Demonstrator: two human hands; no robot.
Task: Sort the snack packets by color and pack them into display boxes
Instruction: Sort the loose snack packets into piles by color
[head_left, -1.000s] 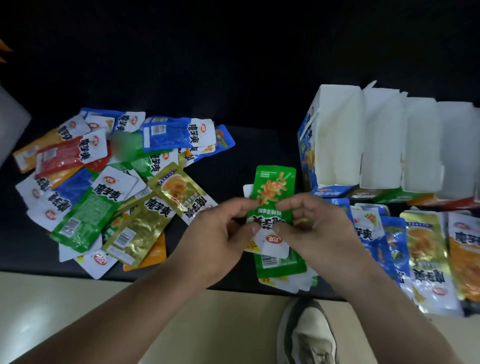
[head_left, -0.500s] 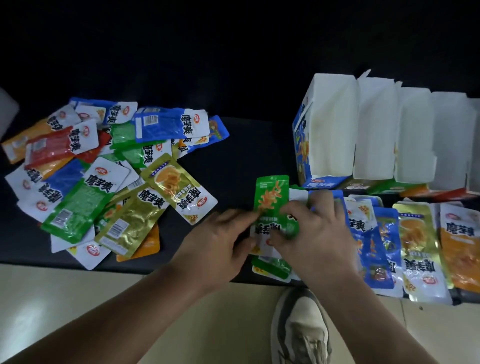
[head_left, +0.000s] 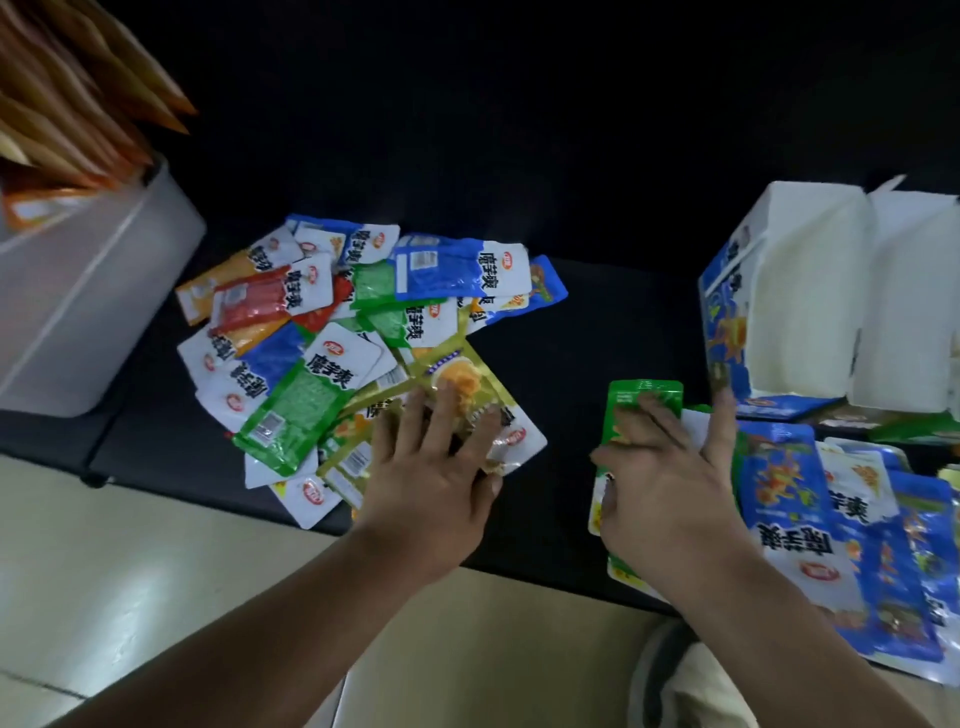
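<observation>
A mixed heap of snack packets (head_left: 332, 332) in blue, green, red, orange and gold lies on the black table (head_left: 613, 332). My left hand (head_left: 431, 467) rests with spread fingers on a gold packet (head_left: 467, 389) at the heap's right edge. My right hand (head_left: 670, 478) presses flat on a small stack of green packets (head_left: 644, 392) near the table's front edge. A pile of blue packets (head_left: 810, 530) lies just right of that stack. White display boxes (head_left: 810, 306) with a blue printed side stand open at the back right.
A grey plastic bin (head_left: 88, 291) holding orange packets (head_left: 62, 119) stands at the far left. The table's front edge runs just below my hands, with pale floor (head_left: 156, 571) and my shoe (head_left: 685, 680) underneath.
My left hand let go of the green packet and moved left onto the gold packet in the heap. My right hand laid the green packet flat on its stack. The view shifted left.
</observation>
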